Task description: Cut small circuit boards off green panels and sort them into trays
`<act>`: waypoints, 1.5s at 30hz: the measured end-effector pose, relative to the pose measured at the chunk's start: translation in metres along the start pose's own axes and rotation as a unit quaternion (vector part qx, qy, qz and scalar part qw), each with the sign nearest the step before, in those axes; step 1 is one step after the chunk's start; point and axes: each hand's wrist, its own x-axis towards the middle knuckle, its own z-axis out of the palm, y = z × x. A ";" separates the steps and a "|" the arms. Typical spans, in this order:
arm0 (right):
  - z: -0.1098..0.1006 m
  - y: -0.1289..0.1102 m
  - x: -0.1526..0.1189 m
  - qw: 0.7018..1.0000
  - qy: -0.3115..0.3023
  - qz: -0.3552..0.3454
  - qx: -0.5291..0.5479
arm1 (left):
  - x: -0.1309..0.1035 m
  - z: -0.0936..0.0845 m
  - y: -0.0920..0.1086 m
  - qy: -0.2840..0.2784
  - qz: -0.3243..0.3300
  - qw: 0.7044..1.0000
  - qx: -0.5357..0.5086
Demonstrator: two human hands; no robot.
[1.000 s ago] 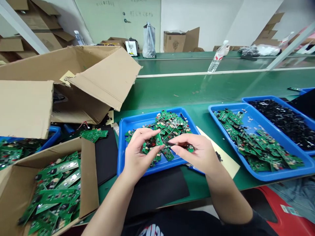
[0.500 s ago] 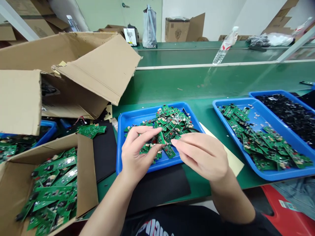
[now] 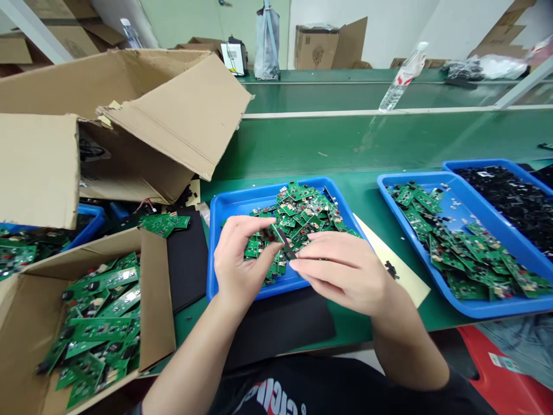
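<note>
My left hand (image 3: 242, 259) pinches a small green circuit board (image 3: 275, 231) between thumb and fingers, tilted above the blue tray. Along the board's right side runs a thin black strip (image 3: 287, 244), touching or very close to it. The fingertips of my right hand (image 3: 345, 268) are closed on the strip's lower end; its exact kind is unclear. Below both hands, a blue tray (image 3: 235, 200) holds a heap of green circuit boards (image 3: 302, 204), partly hidden by my fingers.
Right of the tray, yellowish paper (image 3: 410, 282) carries small black pieces (image 3: 391, 269). Farther right are a blue tray of boards (image 3: 432, 271) and a blue tray of black parts (image 3: 505, 167). Cardboard boxes (image 3: 158, 305) stand left; a water bottle (image 3: 400, 83) stands behind.
My right hand has moved slightly left, against the board. The black strip now shows between both hands. The small black pieces on the paper have come into view.
</note>
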 end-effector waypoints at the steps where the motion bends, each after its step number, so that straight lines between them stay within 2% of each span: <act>1: -0.002 0.000 0.000 1.000 0.002 0.013 0.021 | 0.000 0.000 -0.001 0.008 -0.007 1.000 -0.004; 3: -0.006 -0.001 0.000 0.995 0.041 0.066 0.065 | 0.001 0.001 -0.002 0.021 -0.001 1.000 -0.016; 6: -0.007 -0.002 0.001 0.969 0.111 0.188 0.113 | 0.002 0.004 -0.001 0.026 0.052 0.998 -0.024; 8: -0.003 -0.001 0.003 0.949 0.086 0.257 0.163 | 0.001 0.007 0.001 0.029 0.084 0.996 -0.008; 10: 0.004 -0.001 0.004 0.926 0.028 0.295 0.233 | 0.001 0.009 0.003 0.039 0.107 0.993 0.017; 13: 0.013 -0.002 0.006 0.894 -0.003 0.308 0.327 | 0.001 0.009 0.003 0.048 0.145 0.988 0.037; 17: 0.018 -0.006 0.006 0.871 0.021 0.310 0.381 | 0.001 0.009 0.001 0.053 0.180 0.980 0.064; 23: 0.016 -0.008 0.008 0.850 0.012 0.326 0.414 | 0.000 0.009 0.001 0.074 0.175 0.978 0.086; 28: 0.017 -0.003 0.008 0.826 -0.014 0.341 0.448 | 0.000 0.009 0.003 0.056 0.177 0.980 0.074; 35: 0.014 0.001 0.008 0.819 -0.025 0.366 0.440 | 0.000 0.007 0.004 0.017 0.189 0.981 0.047; 38: 0.013 0.003 0.007 0.826 -0.028 0.369 0.426 | 0.001 0.006 0.004 -0.004 0.197 0.980 0.039; 42: 0.014 0.004 0.005 0.858 -0.006 0.354 0.372 | 0.002 0.004 0.002 -0.026 0.185 0.982 0.020; 45: 0.015 0.002 0.004 0.896 0.023 0.328 0.300 | 0.001 0.003 0.001 -0.066 0.130 0.989 -0.025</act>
